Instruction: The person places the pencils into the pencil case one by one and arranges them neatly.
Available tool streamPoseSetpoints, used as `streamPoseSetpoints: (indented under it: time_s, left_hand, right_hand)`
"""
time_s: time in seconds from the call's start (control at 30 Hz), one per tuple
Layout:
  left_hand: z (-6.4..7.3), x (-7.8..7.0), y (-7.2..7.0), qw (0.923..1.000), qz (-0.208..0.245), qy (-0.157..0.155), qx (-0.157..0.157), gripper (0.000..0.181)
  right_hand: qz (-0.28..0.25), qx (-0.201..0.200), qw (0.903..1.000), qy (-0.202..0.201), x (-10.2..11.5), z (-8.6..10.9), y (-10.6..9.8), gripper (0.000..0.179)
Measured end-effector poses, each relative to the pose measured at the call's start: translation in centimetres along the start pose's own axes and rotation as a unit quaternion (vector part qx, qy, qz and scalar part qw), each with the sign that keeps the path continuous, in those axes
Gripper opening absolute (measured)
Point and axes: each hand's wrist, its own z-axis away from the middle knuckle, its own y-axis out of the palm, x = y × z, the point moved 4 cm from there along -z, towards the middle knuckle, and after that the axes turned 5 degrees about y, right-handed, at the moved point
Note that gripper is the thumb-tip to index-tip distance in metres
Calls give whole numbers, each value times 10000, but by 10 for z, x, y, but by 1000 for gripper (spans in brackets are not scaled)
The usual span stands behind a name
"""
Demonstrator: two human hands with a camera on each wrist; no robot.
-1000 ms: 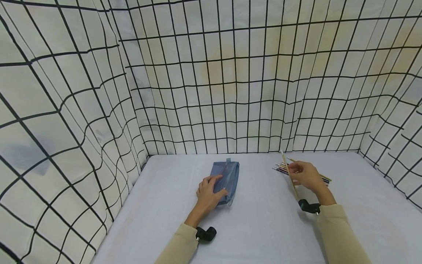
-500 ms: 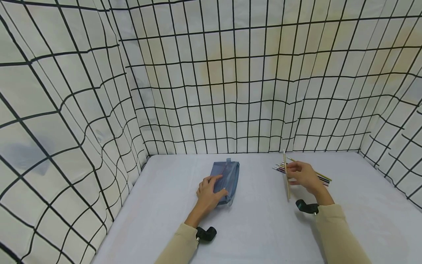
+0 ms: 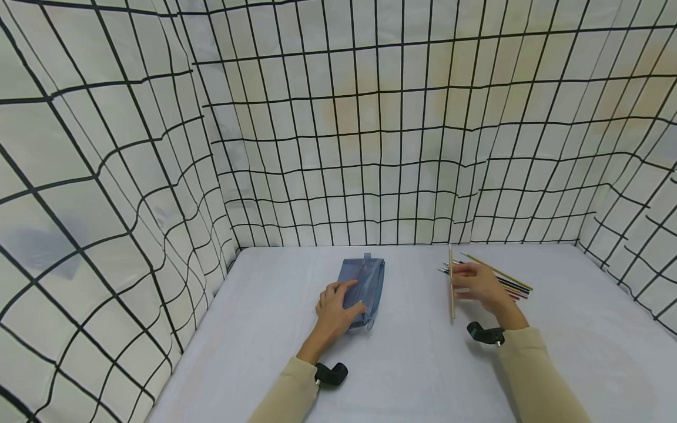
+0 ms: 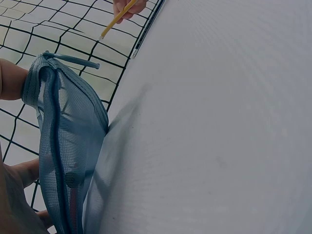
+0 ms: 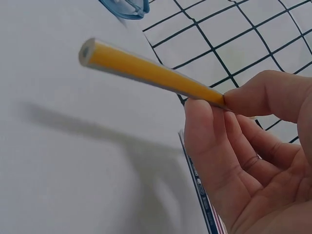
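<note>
My left hand (image 3: 334, 305) holds the blue mesh zip pouch (image 3: 366, 288) at its near left part, thumb and fingers spread on it. In the left wrist view the thumb presses the pouch (image 4: 73, 122) near its zip pull, and a thin reddish item shows through the mesh. Between thumb and fingertips my right hand (image 3: 478, 288) pinches a yellow pencil (image 5: 141, 68), raised over the table with its blunt end toward the right wrist camera. Just behind and right of that hand lies a loose bunch of pencils (image 3: 508, 283), partly covered by the hand.
A white-covered table (image 3: 407, 364) carries everything. Black grid netting (image 3: 349, 164) over white sheeting rises along the back and both sides.
My right hand has shifted left with the pencil, which has turned from slanted to nearly straight away from me. More of the bunch shows. The left hand and pouch stay put.
</note>
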Motion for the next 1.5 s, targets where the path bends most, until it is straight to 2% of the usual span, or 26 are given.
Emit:
streamPoseSetpoints:
  time_s: [0.43,0.7,0.9,1.27,1.5]
  left_hand:
    - [1,-1,-1,10000,12,5,15,70]
    - [1,-2,-2,10000,28,26,4,69]
    - [2,-4,-2,9999,65,84,-63,68]
    - [1,0,-1,10000,66,-8,-12,69]
    - [3,-2,-2,9999,137,-3,-8,69]
  right_hand:
    - [-626,361,9969,309,-1,0,18,46]
    - [-822,388,9951,377,1,-1,30,48]
    - [-1099,565,9915,407,8,0,43,46]
    - [-1006,757,9908,498,12,3,68,44]
    - [-861,1065,9892,523,20,7,92,45]
